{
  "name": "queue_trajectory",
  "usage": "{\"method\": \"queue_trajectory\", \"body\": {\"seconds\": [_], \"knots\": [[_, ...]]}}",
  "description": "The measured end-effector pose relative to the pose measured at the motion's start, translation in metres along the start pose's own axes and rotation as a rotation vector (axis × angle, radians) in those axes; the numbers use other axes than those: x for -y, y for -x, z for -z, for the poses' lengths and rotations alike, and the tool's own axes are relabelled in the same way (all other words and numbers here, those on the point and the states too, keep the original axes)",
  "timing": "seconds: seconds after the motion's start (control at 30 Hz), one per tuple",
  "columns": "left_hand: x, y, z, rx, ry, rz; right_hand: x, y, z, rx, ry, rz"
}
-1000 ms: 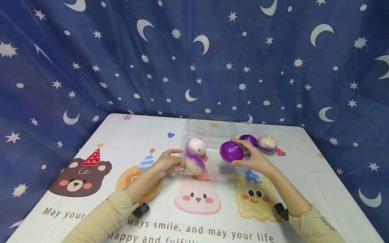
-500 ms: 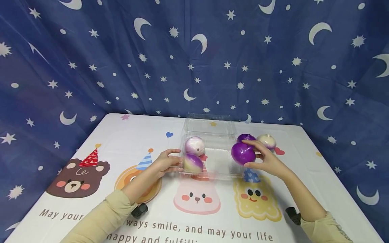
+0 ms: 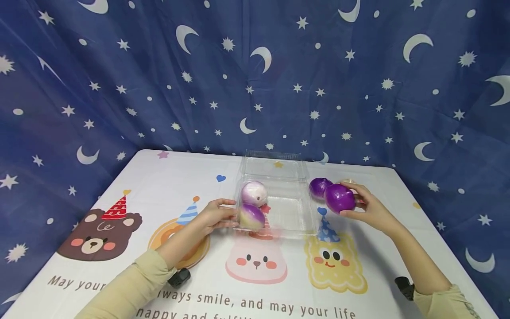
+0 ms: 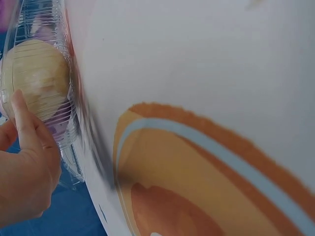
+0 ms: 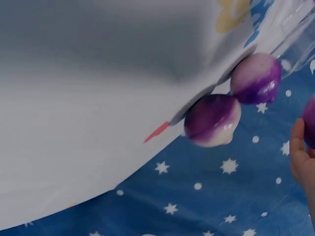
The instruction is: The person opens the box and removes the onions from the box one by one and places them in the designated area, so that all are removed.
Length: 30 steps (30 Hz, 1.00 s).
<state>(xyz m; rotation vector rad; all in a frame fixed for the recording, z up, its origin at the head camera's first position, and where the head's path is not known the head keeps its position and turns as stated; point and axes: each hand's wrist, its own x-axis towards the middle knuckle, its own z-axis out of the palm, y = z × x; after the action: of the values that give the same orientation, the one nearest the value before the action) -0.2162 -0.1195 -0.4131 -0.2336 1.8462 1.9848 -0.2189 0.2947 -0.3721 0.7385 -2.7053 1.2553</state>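
Probably light, firm and slick, so best cupped round the widest part: the onion [image 3: 340,198]. Gripped in a curled right hand [image 3: 372,210], over the bench [image 3: 187,177], right of the box [image 3: 287,213]. Touching the box's left wall with a loosely extended left hand [image 3: 217,216], apparently gripping nothing.

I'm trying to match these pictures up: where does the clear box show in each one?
Head: the box stands open near the middle of the picture, beside the left hand.
Left wrist: at the upper left, cut by the picture's edge, with the left hand at it.
Right wrist: only part of it shows, in the top right corner.
Shared landmark: the blue curtain, seen in all three views.
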Motion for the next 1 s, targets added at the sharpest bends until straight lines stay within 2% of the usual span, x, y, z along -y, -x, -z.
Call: {"method": "queue_trajectory", "body": {"seconds": [0.17, 0.43, 0.53, 0.73, 1.0], "knots": [[-0.002, -0.002, 0.001, -0.017, -0.022, 0.004, -0.007, 0.004, 0.009, -0.047, 0.022, -0.053], [-0.001, -0.004, 0.002, -0.019, -0.014, 0.016, -0.024, 0.01, 0.023, -0.06, 0.083, -0.134], [-0.002, -0.002, 0.001, -0.023, -0.006, 0.014, -0.03, 0.01, 0.029, -0.057, 0.095, -0.138], [-0.004, -0.001, 0.002, -0.024, 0.002, 0.017, -0.042, 0.007, 0.043, -0.049, 0.159, -0.091], [0.002, -0.006, 0.005, 0.026, 0.029, -0.023, -0.055, 0.0, 0.06, -0.025, 0.228, -0.163]]}}
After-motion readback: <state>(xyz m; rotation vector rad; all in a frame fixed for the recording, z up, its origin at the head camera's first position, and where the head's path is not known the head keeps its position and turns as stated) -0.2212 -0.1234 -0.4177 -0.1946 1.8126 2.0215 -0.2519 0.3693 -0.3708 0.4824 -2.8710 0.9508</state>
